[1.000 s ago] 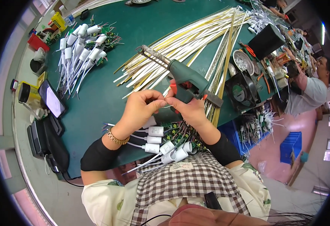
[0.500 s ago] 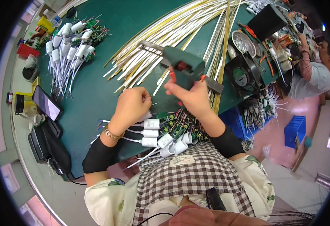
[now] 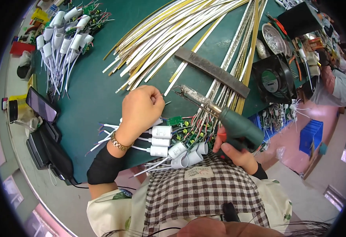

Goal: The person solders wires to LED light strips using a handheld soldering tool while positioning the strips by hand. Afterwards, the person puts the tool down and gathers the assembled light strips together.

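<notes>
My right hand (image 3: 238,154) grips a green soldering gun (image 3: 240,128) with an orange trigger, at the right front of the table. Its metal barrel points up and left, and the thin tip ends a little right of my left hand (image 3: 139,110). The left fingers are pinched together above the bench; a thin end shows beside them, but what they hold is mostly hidden. Just below lie several white lamp caps (image 3: 161,132) with white cables and small green circuit boards (image 3: 175,120). The end of a white strip (image 3: 169,90) lies close to the left fingertips.
A dark metal bar (image 3: 212,72) rests across long white and yellow strips (image 3: 153,43). More white caps with cables (image 3: 62,43) are piled far left, above a phone (image 3: 42,104). On the right stand a black fan (image 3: 273,81) and a metal dish (image 3: 274,37); a co-worker (image 3: 334,89) sits beyond.
The soldering gun has come down and right, toward me, uncovering the metal bar, and its tip now lies nearer my left hand. The left hand stays closed, nearly in place.
</notes>
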The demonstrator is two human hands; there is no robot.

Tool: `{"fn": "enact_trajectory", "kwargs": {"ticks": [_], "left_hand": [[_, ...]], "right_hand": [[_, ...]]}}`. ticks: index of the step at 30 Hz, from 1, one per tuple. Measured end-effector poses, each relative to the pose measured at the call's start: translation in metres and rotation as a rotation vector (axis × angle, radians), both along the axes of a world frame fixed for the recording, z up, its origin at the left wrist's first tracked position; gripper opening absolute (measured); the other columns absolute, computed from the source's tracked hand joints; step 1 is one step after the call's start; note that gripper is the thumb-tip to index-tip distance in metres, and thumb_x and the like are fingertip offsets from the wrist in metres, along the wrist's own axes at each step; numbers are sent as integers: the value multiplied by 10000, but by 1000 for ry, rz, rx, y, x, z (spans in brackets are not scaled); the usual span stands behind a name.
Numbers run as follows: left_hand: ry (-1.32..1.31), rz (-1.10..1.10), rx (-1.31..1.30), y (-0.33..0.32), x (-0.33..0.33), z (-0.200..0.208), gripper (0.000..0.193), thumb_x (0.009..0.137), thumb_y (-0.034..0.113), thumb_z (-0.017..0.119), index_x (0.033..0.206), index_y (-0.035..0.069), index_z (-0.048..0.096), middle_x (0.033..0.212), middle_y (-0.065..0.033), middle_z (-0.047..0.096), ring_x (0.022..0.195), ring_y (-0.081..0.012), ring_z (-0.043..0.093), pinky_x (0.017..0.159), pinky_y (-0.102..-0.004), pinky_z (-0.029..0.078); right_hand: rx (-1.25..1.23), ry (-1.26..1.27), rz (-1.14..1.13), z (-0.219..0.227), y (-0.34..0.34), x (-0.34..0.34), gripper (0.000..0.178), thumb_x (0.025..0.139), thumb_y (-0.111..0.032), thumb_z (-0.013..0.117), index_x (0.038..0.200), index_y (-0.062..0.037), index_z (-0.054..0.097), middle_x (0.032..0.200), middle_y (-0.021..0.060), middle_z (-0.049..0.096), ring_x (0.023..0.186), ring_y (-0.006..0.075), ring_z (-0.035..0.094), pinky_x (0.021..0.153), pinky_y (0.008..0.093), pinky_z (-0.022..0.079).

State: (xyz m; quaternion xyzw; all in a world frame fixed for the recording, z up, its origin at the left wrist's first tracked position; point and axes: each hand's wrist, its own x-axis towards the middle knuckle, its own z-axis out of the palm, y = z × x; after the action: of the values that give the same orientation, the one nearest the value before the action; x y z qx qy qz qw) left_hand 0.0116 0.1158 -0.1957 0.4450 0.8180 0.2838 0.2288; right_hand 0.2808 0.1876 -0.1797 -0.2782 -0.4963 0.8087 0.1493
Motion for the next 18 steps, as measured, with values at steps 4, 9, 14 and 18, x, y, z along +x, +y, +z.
{"fn": "enact_trajectory", "kwargs": {"ticks": [4, 9, 14, 18], "left_hand": [[8, -10, -9, 1, -3, 1, 94, 696, 123, 596, 670, 41, 632, 675, -102, 623, 612, -290, 599, 569, -369, 469], [-17, -31, -19, 1, -6, 1, 96, 690, 121, 584, 664, 46, 638, 637, -98, 617, 598, -291, 600, 563, -369, 473], [-22, -52, -3, 1, -8, -1, 98, 687, 122, 583, 666, 49, 646, 635, -99, 617, 602, -289, 603, 570, -367, 475], [-20, -61, -22, 2, -9, 2, 98, 686, 119, 583, 663, 46, 644, 630, -100, 614, 603, -290, 602, 571, -369, 475]], "right_hand": [[294, -82, 102, -15, -5, 5, 336, 849, -57, 579, 1167, -23, 477, 791, 83, 567, 709, 164, 584, 627, 277, 466], [598, -114, 195, -13, -6, -7, 274, 819, 23, 551, 1089, 2, 507, 779, 61, 574, 686, 143, 576, 619, 286, 472], [678, -137, 205, -11, -6, -13, 197, 814, 7, 567, 1006, -1, 522, 768, 56, 576, 682, 135, 577, 610, 279, 471], [571, -213, 62, -8, -9, -20, 109, 688, -26, 669, 781, -37, 613, 678, 54, 604, 576, 197, 600, 549, 274, 481]]}}
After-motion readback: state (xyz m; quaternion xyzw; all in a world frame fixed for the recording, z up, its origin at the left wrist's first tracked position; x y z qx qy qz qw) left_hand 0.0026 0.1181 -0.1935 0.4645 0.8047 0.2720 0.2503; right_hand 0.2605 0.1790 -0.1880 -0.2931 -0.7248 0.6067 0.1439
